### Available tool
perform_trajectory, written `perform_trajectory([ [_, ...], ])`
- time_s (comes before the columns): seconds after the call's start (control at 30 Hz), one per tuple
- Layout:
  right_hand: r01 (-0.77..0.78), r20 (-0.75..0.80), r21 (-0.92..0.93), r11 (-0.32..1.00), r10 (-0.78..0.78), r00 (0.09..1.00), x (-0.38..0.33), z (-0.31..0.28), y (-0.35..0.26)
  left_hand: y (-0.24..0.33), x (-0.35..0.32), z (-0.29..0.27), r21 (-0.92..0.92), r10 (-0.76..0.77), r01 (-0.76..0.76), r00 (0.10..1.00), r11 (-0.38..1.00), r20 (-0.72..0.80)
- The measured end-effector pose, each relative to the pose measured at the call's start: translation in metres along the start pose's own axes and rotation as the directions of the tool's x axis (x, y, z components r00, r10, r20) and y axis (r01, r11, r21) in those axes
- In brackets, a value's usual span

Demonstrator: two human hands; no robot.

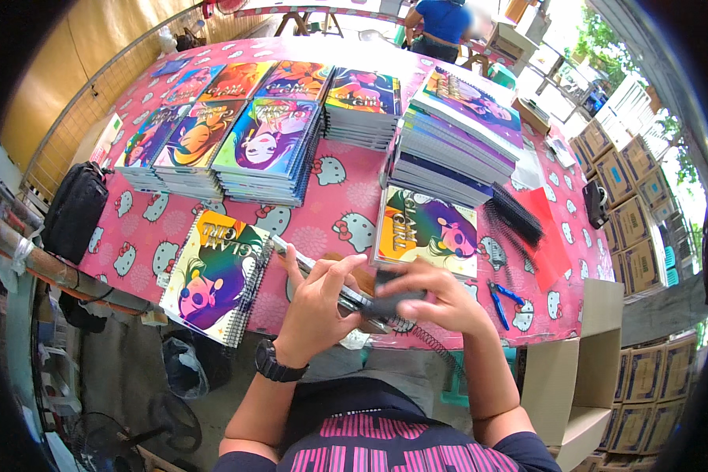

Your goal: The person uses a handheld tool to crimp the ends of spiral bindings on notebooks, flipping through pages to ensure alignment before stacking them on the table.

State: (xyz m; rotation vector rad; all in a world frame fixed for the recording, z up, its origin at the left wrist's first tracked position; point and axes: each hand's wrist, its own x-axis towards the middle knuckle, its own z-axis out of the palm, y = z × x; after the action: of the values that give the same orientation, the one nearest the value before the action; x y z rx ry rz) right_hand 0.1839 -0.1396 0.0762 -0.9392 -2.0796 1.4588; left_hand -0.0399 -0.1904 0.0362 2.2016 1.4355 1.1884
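My left hand (318, 307), with a black watch on its wrist, grips a notebook (355, 300) seen nearly edge-on at the table's front edge. Its fingers are bent round the covers. Over the notebook's right end hovers my right hand (440, 297), fingers curved and partly smeared by motion. A dark blurred thing (395, 297) lies at its fingertips; whether the fingers hold it is unclear. From there a loose black spiral coil (436, 346) trails down past my right wrist. A spiral-bound notebook (216, 279) with a colourful cover lies left of my left hand.
Stacks of bound notebooks (263, 149) stand at the far left, and a tall stack (452, 141) at the far right. Nearer sits another notebook pile (429, 228). Black coils (515, 216), a red sheet (547, 236) and blue pliers (502, 305) lie right. An open carton (578, 385) adjoins the table.
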Motion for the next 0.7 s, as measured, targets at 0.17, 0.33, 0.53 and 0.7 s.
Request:
perform_trajectory([
  [0.17,0.279,-0.039,0.297,0.913,-0.280,0.959,0.000,-0.002,0.012,-0.026,-0.004,-0.001,-0.033,-0.086,0.079,0.908,0.996,-0.411],
  [0.33,-0.059,-0.153,0.013,0.998,0.060,0.986,0.006,0.004,0.013,-0.051,-0.019,0.013,-0.389,-0.312,0.191,0.909,0.901,-0.276],
  [0.53,-0.189,-0.225,-0.559,0.807,0.071,0.972,0.018,-0.004,0.017,-0.048,-0.024,0.034,-0.684,-0.440,0.116,0.839,0.720,-0.320],
  [0.7,0.071,-0.058,-0.191,0.979,-0.084,0.995,0.019,0.000,0.007,-0.045,-0.021,0.037,-0.622,-0.434,0.141,0.830,0.770,-0.349],
])
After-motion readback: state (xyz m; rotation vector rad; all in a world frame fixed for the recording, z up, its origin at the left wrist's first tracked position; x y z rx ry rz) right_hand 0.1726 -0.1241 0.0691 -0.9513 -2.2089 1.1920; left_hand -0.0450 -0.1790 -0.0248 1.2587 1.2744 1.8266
